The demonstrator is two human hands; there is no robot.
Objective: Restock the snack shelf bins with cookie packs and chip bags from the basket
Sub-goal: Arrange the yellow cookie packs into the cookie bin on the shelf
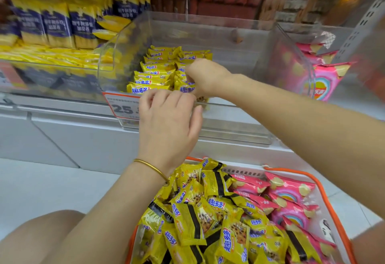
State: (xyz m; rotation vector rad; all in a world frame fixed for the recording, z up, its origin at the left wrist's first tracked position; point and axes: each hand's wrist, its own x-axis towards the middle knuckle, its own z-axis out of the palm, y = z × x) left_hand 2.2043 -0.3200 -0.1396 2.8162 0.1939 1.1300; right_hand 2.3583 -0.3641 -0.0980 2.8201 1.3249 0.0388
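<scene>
1. Head view, shelf level: right hand (pixel 205 76) inside clear bin (pixel 239 122), fingers curled round yellow cookie pack (pixel 201 98) at front of the rows.
2. Other side: left hand (pixel 168 118) just outside bin's front wall, over price tag (pixel 123 107), fingers bent; gripping anything or not, can't tell.
3. Down below: basket (pixel 243 172) heaped with yellow cookie packs (pixel 208 211) and pink chip bags (pixel 291 197).

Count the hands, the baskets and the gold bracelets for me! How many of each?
Hands: 2, the left hand and the right hand, which grips a cookie pack
Baskets: 1, the basket of snacks
Gold bracelets: 1, the gold bangle on the left wrist
Total: 4
</scene>
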